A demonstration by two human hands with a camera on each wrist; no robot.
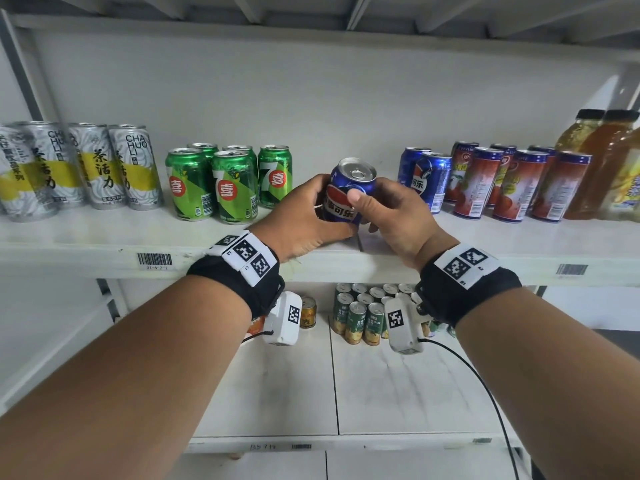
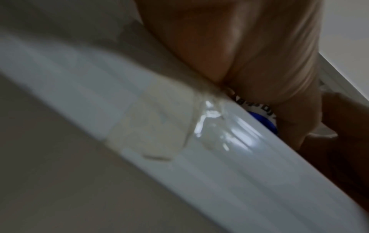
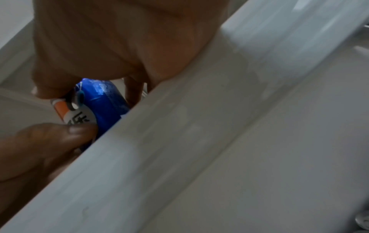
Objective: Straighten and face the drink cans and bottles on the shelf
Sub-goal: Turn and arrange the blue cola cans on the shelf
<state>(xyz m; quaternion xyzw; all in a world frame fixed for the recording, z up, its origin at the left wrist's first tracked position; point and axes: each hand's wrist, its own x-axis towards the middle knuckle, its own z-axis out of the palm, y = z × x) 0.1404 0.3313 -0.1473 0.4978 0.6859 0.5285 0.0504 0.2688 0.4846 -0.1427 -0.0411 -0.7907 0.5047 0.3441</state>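
Both hands hold 1 blue cola can [image 1: 350,192] at the near edge of the shelf [image 1: 104,237], roughly midway along it. The left hand [image 1: 304,216] curls round the can's left side and the right hand [image 1: 391,216] wraps the right, its thumb pressed on the front of the label. The can leans, top tipped to the far right, so it is not standing square; whether its base touches the shelf I cannot tell, since the hands cover it. The 2-handed hold looks meant for turning the label toward the front and setting the can upright. In the right wrist view the blue can shows between thumb and fingers above the shelf lip; the left wrist view is blurred and shows only a sliver of blue.

Its likely home is with the 2 blue cans [image 1: 427,180] just to the right. Further right stand red cans [image 1: 512,183] and amber bottles [image 1: 602,164]; to the left are 5 green cans [image 1: 228,183] and tall grey-and-yellow cans [image 1: 79,168], labels mostly facing forward
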